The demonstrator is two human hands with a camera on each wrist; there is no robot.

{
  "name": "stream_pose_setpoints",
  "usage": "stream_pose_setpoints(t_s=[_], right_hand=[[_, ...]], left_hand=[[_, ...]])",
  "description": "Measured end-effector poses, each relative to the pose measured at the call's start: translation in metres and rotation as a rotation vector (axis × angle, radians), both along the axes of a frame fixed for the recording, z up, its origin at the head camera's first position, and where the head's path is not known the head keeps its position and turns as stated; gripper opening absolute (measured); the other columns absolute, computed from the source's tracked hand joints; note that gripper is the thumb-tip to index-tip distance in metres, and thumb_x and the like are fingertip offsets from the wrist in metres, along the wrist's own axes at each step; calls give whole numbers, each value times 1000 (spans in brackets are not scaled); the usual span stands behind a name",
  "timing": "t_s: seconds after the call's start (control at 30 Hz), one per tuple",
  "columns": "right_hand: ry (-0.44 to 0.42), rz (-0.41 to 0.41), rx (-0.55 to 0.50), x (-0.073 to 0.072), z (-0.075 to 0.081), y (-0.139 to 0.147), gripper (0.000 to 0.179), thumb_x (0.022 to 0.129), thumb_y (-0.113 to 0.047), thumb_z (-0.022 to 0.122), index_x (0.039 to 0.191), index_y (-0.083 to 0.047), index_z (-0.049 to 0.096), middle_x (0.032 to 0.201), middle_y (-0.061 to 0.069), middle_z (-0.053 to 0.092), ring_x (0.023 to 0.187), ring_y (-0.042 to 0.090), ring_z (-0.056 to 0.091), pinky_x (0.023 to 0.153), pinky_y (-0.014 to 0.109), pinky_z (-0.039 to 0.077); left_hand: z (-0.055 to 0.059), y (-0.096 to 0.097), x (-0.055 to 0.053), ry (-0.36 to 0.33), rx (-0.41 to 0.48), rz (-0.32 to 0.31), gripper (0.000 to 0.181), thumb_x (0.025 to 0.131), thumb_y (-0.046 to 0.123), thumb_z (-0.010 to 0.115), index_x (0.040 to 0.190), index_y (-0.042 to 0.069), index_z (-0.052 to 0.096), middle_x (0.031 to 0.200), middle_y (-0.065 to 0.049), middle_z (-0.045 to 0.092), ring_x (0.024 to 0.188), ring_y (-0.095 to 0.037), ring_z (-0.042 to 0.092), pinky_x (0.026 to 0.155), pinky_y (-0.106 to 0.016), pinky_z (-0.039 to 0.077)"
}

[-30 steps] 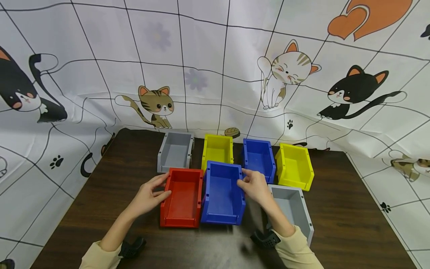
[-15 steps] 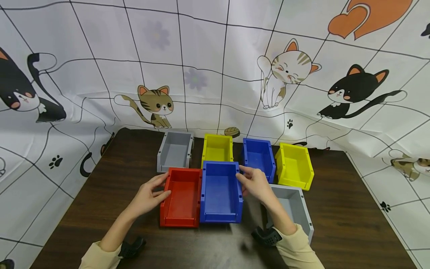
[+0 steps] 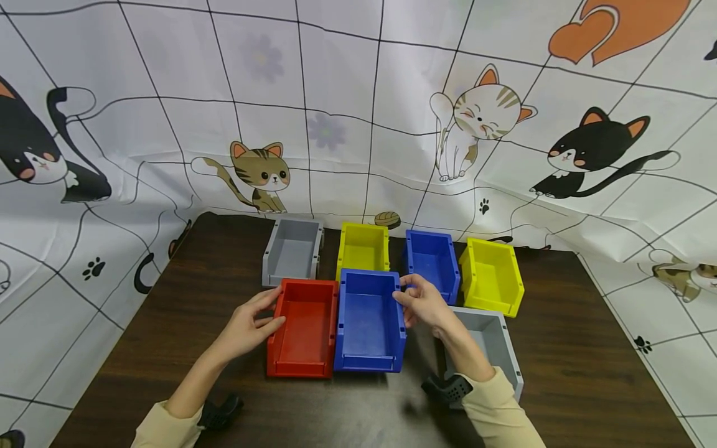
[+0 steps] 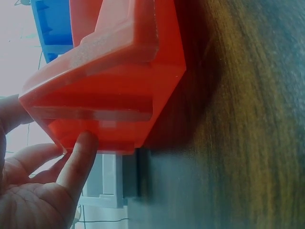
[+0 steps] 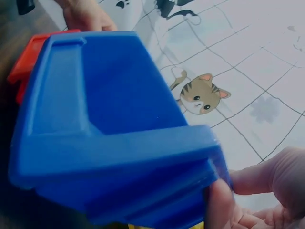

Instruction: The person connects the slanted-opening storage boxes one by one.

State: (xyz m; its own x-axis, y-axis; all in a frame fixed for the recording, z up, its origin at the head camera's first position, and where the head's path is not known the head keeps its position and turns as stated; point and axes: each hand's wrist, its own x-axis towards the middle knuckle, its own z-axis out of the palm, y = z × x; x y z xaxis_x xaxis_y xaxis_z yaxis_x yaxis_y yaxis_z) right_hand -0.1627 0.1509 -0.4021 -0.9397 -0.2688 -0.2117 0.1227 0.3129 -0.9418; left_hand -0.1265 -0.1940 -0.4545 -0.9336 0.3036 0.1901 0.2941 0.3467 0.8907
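Observation:
A red plastic storage bin [image 3: 305, 330] sits on the dark table, open side up. My left hand [image 3: 250, 325] holds its left wall near the back corner. In the left wrist view, one finger [image 4: 81, 160] presses the red bin's outer wall under the rim. Right beside it is a larger-looking blue storage bin [image 3: 370, 323], its left wall against the red bin's right wall. My right hand [image 3: 428, 305] pinches the blue bin's right rim near the back, thumb and fingers [image 5: 220, 202] on either side of the wall.
Behind stand a grey bin [image 3: 294, 252], a yellow bin [image 3: 363, 249], another blue bin [image 3: 431, 264] and a second yellow bin [image 3: 492, 277]. A second grey bin [image 3: 490, 342] lies under my right forearm. A cat-print cloth [image 3: 347, 124] hangs behind the table [image 3: 577, 348].
The blue bin has shifted slightly left and straightened against the red bin, my right hand staying on its rim. My left hand and the red bin have barely moved.

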Motion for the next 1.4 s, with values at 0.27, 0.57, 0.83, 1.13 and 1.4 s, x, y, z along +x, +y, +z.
stream_pose_setpoints(t_s=[0.27, 0.57, 0.83, 1.13, 1.4], right_hand=[[89, -75, 83, 3, 0, -1, 34, 91, -12, 60, 120, 3, 51, 63, 7, 57, 49, 16, 55, 53, 40, 56], [758, -24, 425, 15, 9, -21, 59, 84, -25, 71, 135, -5, 48, 122, 18, 54, 106, 32, 51, 85, 48, 47], [787, 137, 716, 28, 14, -50, 84, 78, -58, 65, 148, -23, 32, 152, 11, 25, 137, 34, 22, 100, 74, 16], [747, 251, 850, 29, 9, -68, 87, 77, -71, 54, 149, -31, 25, 156, 9, 14, 141, 34, 7, 100, 74, -1], [730, 299, 883, 28, 4, -72, 81, 79, -70, 51, 148, -31, 30, 154, 9, 19, 141, 35, 10, 101, 73, -3]], left_hand=[[-1, -1, -1, -4, 13, -2, 61, 83, -4, 66, 137, -11, 37, 136, -31, 40, 114, -44, 49, 81, -41, 53], [0, -2, 0, -6, 5, 3, 61, 83, -3, 66, 137, -11, 38, 135, -31, 40, 106, -41, 53, 81, -41, 53], [0, -1, 0, -18, 5, 3, 61, 84, -3, 66, 137, -10, 38, 136, -30, 40, 106, -41, 53, 81, -40, 53], [-2, -1, -1, -14, 12, -3, 61, 84, -3, 66, 137, -10, 38, 136, -30, 40, 107, -42, 53, 81, -41, 53], [-2, -1, -1, 6, 16, -10, 60, 84, -3, 66, 136, -12, 38, 135, -32, 40, 106, -43, 53, 80, -42, 53]])
